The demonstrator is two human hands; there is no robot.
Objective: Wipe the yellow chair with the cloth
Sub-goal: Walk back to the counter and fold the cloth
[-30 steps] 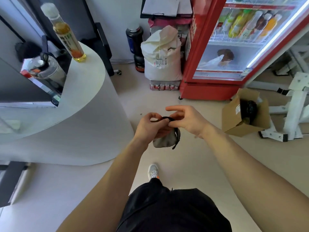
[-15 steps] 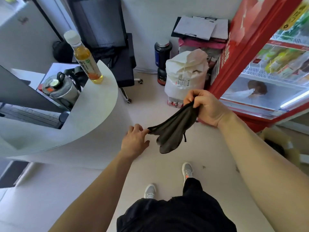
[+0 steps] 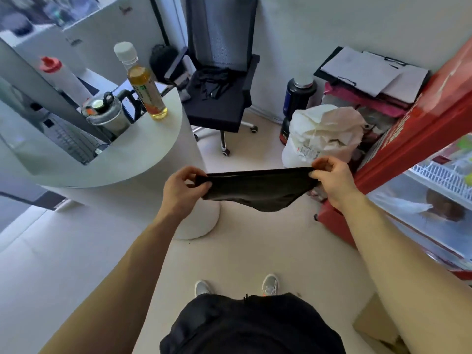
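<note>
In the head view, a thin dark grey cloth (image 3: 258, 190) is held up in the air in front of the body. It is stretched out flat between two hands. The left hand (image 3: 182, 191) is pinched shut on the left end of the cloth. The right hand (image 3: 332, 182) is pinched shut on the right end. The middle of the cloth sags down a little.

The yellow chair is not seen anywhere here. Only a black mesh office chair on wheels (image 3: 221, 80) is seen, standing by the wall, well apart from the hands. A round white bench (image 3: 132, 159) is on the left, with a tall clear bottle of yellow drink (image 3: 141, 83) on it. A red fridge with a glass door (image 3: 413, 159) is on the right.

The step in hand looks like getting the cloth ready. It is best folded into a neat pad, so that a flat side can be pressed on the seat. Both ends should be kept held tight, so the cloth is not dropped on the floor. The yellow chair must be found first.
</note>
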